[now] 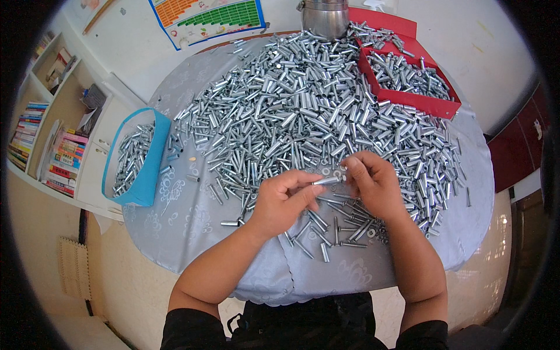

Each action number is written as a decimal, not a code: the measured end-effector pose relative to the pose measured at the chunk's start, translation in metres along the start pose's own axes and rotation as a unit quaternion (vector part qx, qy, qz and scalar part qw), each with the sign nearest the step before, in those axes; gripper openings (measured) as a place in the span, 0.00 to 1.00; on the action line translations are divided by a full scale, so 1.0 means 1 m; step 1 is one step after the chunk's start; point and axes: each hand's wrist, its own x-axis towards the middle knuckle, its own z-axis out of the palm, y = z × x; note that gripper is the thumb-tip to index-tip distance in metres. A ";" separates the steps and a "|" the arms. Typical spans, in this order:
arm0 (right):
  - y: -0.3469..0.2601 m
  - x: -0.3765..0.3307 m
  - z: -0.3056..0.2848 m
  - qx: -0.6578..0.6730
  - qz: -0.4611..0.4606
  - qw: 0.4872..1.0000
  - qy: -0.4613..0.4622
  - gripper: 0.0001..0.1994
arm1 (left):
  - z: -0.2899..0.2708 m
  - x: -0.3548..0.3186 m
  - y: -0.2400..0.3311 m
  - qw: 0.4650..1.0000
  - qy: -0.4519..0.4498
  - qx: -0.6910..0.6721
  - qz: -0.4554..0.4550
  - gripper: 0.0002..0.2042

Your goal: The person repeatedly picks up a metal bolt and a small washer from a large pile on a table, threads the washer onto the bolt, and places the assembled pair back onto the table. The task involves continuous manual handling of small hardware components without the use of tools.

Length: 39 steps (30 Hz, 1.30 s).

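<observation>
My left hand (286,201) pinches a shiny metal sleeve (326,181) between thumb and fingertips, its free end pointing right. Close beside that end, my right hand (374,182) has thumb and fingers drawn together; whatever they hold is hidden or too small to name. Pale washers (338,174) show between the two hands. Behind them spreads a wide heap of metal sleeves and bolts (291,111). Nearer to me, below my hands, lie several loose bolts (336,231) and a short sleeve (325,252), with more washers (371,233) beside my right wrist.
A blue box (153,169) of metal parts stands at the left. At the far right sits an open red box (417,105) filled with bolts and sleeves. A steel canister (325,20) rises behind the heap. Grey cloth (192,233) covers the round table; a bookshelf (76,122) stands left.
</observation>
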 end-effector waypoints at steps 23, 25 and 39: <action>0.009 0.003 -0.013 0.009 0.011 0.995 -0.096 0.08 | -0.001 0.002 -0.002 1.000 0.022 -0.019 -0.011 0.09; 0.000 -0.001 0.000 0.036 -0.041 0.997 -0.055 0.08 | -0.001 0.003 -0.003 0.999 0.025 -0.035 -0.012 0.09; 0.004 0.002 -0.010 -0.012 -0.005 0.993 -0.116 0.09 | -0.002 0.001 -0.003 1.000 0.025 -0.009 0.000 0.09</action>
